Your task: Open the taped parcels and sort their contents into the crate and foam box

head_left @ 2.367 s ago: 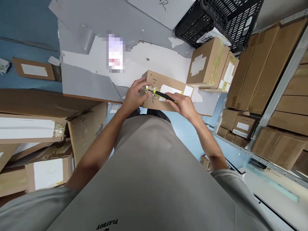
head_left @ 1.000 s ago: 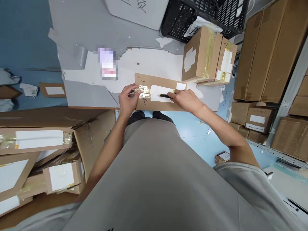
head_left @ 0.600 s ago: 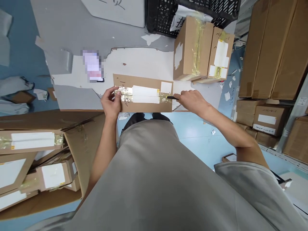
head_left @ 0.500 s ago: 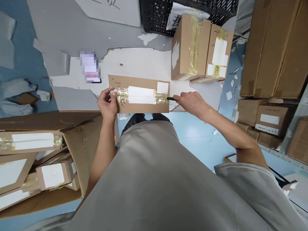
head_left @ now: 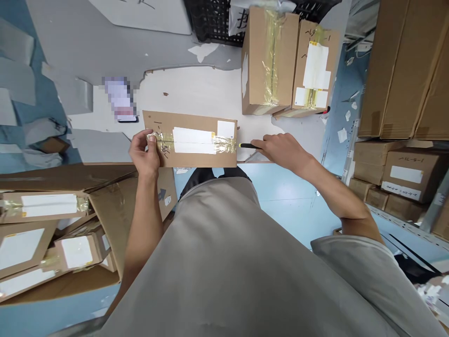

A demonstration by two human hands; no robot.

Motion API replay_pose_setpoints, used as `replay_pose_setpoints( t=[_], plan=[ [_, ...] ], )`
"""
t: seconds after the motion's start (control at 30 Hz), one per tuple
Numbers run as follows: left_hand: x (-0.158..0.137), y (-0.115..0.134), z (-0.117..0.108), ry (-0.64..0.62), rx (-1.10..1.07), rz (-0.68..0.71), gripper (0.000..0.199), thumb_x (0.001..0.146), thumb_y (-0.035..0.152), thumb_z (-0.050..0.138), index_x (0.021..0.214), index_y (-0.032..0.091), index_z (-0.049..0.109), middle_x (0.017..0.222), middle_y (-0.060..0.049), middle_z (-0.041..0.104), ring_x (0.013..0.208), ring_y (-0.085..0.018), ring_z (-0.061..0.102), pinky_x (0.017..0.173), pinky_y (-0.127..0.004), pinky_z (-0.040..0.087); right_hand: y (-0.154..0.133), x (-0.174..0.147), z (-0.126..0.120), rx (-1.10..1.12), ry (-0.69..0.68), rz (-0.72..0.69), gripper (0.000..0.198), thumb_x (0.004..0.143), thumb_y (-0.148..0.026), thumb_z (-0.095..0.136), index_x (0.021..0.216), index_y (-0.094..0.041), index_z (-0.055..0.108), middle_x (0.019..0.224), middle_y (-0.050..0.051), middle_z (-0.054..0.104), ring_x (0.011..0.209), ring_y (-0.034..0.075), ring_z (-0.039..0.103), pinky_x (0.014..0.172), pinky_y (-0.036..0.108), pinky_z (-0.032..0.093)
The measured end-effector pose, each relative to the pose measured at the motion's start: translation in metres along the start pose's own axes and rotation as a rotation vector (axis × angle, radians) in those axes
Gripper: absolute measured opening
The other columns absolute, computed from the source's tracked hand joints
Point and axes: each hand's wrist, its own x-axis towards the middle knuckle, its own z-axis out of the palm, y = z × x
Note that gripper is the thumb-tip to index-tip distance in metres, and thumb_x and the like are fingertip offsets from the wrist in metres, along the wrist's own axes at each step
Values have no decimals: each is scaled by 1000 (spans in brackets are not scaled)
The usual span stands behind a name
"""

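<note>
We had the long carton (head_left: 192, 140) flat along the near edge of the workbench (head_left: 196, 91), taped lengthwise, white labels up. Left hand (head_left: 144, 152) on its left end: fingers curled, thumb and forefinger almost meeting on the tape; pinching or just pressing, we couldn't tell. Right hand (head_left: 284, 150) off its right end, fingers closed round a slim black-and-yellow tool (head_left: 248, 146), tip just beside the carton.

Bench surface: beyond the long carton we saw a bare white patch with a ragged edge, then torn grey covering (head_left: 115, 47). Pixelated device (head_left: 120, 100) lay beyond its left end. Two taped cartons (head_left: 270, 61) stood side by side beyond its right end, a black crate (head_left: 213, 23) behind them.

Room: left of the long carton and nearer, we logged a big open box (head_left: 115, 210) full of labelled parcels (head_left: 75, 252). Well right of it, shelving (head_left: 431, 206) with stacked brown boxes (head_left: 403, 173). Nearer than it, pale blue floor (head_left: 284, 187); paper scraps (head_left: 342, 135) lay farther right.
</note>
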Motion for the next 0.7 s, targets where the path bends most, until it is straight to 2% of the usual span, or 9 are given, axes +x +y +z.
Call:
replay_pose_setpoints(
  t=[0.13, 0.23, 0.4, 0.47, 0.57, 0.63, 0.7],
  plan=[
    [0, 0, 1, 22, -31, 18, 84, 95, 101, 67, 127, 23, 70, 127, -2, 79, 124, -28, 75, 122, -58, 58, 13, 2, 6, 62, 27, -15, 44, 124, -29, 44, 159, -30, 72, 117, 13, 84, 96, 28, 74, 77, 36, 30],
    [0, 0, 1, 25, 6, 10, 88, 95, 103, 63, 129, 22, 69, 129, -3, 78, 123, -27, 74, 120, -56, 59, 16, -6, 8, 134, 53, -29, 46, 124, -34, 45, 163, -31, 71, 114, 11, 84, 94, 27, 72, 77, 36, 30],
    [-1, 1, 1, 33, 58, 18, 86, 98, 101, 61, 130, 21, 69, 132, -3, 79, 123, -25, 75, 118, -50, 60, 15, -20, 12, 242, 165, -36, 47, 126, -40, 44, 164, -32, 71, 115, 11, 84, 95, 27, 71, 74, 35, 29],
    [-1, 2, 2, 45, 86, 28, 71, 107, 85, 62, 131, 19, 70, 135, -7, 80, 125, -24, 75, 118, -45, 61, 16, -16, 18, 281, 190, -66, 46, 126, -41, 46, 162, -32, 73, 115, 11, 84, 96, 27, 70, 74, 35, 29],
    [-2, 4, 4, 58, 129, 23, 35, 115, 42, 61, 134, 13, 70, 139, -12, 81, 127, -20, 76, 116, -37, 60, 17, -3, 30, 294, 185, -94, 44, 125, -40, 49, 159, -31, 75, 111, 10, 84, 91, 26, 69, 74, 35, 27],
    [-2, 3, 5, 62, 130, 23, 26, 114, 23, 59, 134, 11, 70, 139, -13, 82, 124, -19, 77, 114, -34, 60, 16, 5, 35, 268, 175, -82, 44, 126, -39, 48, 159, -31, 75, 110, 10, 83, 88, 25, 67, 74, 35, 26],
    [-1, 2, 5, 67, 116, 35, 25, 113, 17, 58, 134, 10, 70, 136, -13, 83, 119, -18, 78, 112, -34, 61, 13, 9, 37, 232, 158, -59, 44, 126, -39, 47, 160, -31, 73, 112, 10, 83, 89, 26, 68, 74, 35, 25]
  ],
)
